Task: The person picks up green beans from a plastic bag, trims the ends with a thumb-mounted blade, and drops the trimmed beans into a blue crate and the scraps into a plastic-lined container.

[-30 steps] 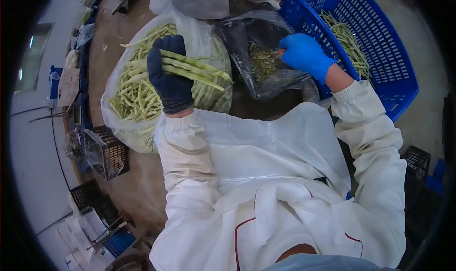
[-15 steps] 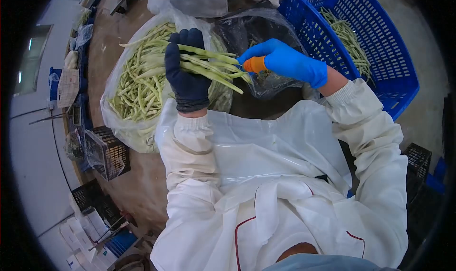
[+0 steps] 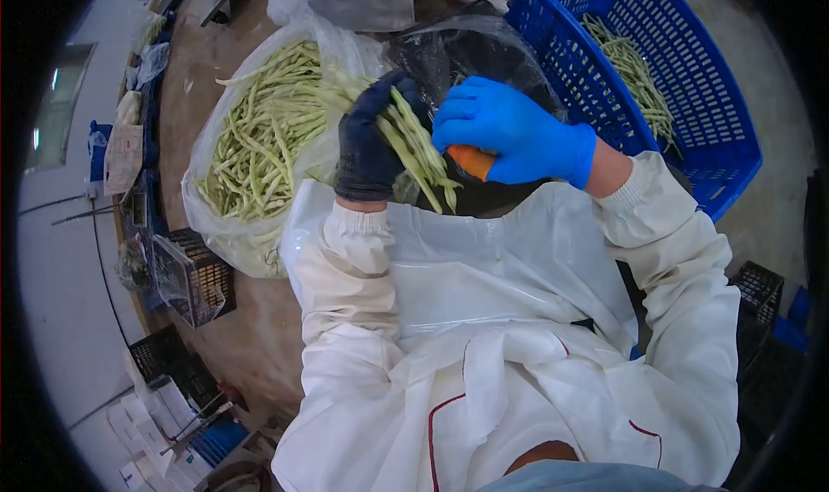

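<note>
My left hand (image 3: 376, 142), in a dark glove, is closed around a bunch of long green beans (image 3: 410, 142). The beans' lower ends point down and to the right. Close beside them, my right hand (image 3: 518, 134) in a blue glove grips an orange-handled tool (image 3: 471, 160); its working end is hidden by the fingers and cannot be made out. Left of my left hand, a large clear plastic bag (image 3: 207, 198) stands open, filled with loose green beans (image 3: 255, 151).
A blue plastic crate (image 3: 730, 160) at the upper right holds more beans (image 3: 635, 73). Behind my hands lies a dark plastic bag (image 3: 466, 39). Black crates (image 3: 203, 276) stand on the brown floor (image 3: 268, 337) at left. A white apron (image 3: 501, 259) covers my lap.
My left hand has moved right and tilted, turning the bunch's ends downward. My right hand has rotated, its fingers curling further over the orange handle, now beside the beans.
</note>
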